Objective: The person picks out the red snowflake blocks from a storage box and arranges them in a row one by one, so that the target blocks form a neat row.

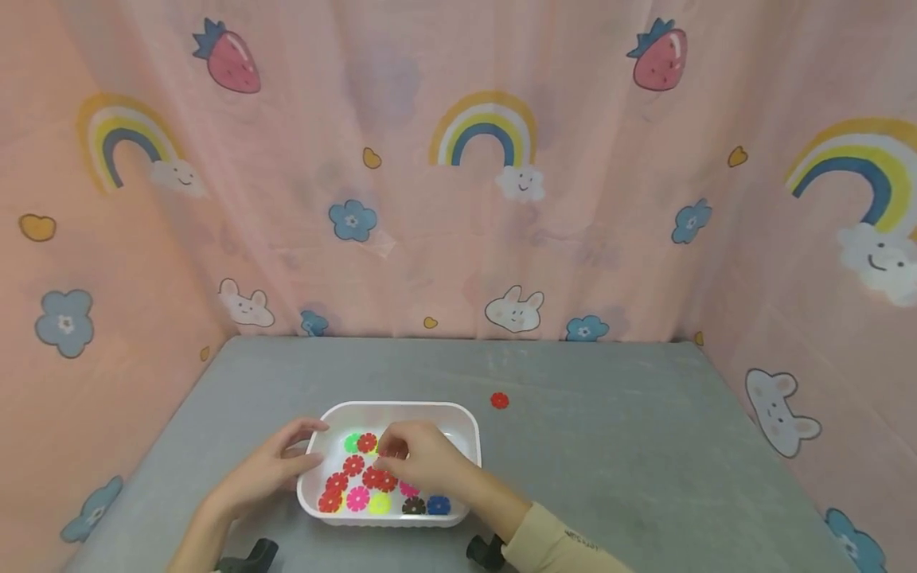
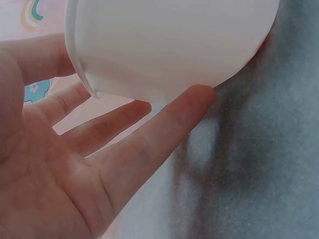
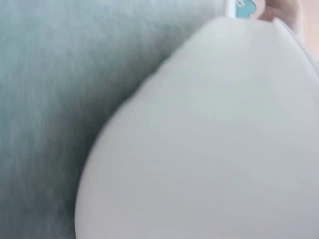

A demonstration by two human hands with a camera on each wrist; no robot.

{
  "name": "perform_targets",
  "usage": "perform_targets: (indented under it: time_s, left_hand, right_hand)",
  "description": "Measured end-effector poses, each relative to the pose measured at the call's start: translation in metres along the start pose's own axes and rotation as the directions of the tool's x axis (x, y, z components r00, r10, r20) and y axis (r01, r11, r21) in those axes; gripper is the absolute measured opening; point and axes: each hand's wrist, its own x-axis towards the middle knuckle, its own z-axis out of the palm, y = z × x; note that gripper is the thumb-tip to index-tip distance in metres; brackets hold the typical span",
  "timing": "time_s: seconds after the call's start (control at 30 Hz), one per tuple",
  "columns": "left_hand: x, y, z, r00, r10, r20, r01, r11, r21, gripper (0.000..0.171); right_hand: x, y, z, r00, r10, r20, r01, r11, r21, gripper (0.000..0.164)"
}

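A white plastic tray [image 1: 390, 521] holds several small notched flower-shaped discs, among them red discs [image 1: 353, 465], a pink disc [image 1: 357, 499], a yellow disc [image 1: 380, 502], a dark brown disc [image 1: 413, 505] and a blue disc [image 1: 438, 504]. My left hand [image 1: 265, 469] grips the tray's left end; the left wrist view shows its fingers [image 2: 164, 119] against the outer wall. Inside the tray, over the discs, is my right hand [image 1: 426, 460] with bent fingers and the thumb pointing down. Whether a disc is between its fingertips is hidden. Only the tray's outside fills the right wrist view.
One red disc [image 1: 499, 400] lies on the grey table [image 1: 609, 446], behind and right of the tray. A pink patterned curtain [image 1: 430, 263] encloses the back and both sides. Black wrist straps [image 1: 487, 551] show near the front edge.
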Motion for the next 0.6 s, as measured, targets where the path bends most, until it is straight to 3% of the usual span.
perform_targets:
  time_s: [0.2, 0.6]
  left_hand:
    - [0.001, -0.002, -0.002, 1.000, 0.016, 0.006, -0.016, 1.000, 0.015, 0.055]
    - [0.000, -0.004, -0.006, 0.994, 0.096, 0.051, -0.095, 0.995, -0.024, 0.051]
  right_hand:
    - [0.008, -0.005, 0.017, 0.996, -0.036, 0.087, 0.037, 0.999, -0.006, 0.017]
    - [0.026, -0.018, 0.043, 0.985, -0.080, 0.152, 0.100, 0.987, -0.127, 0.014]
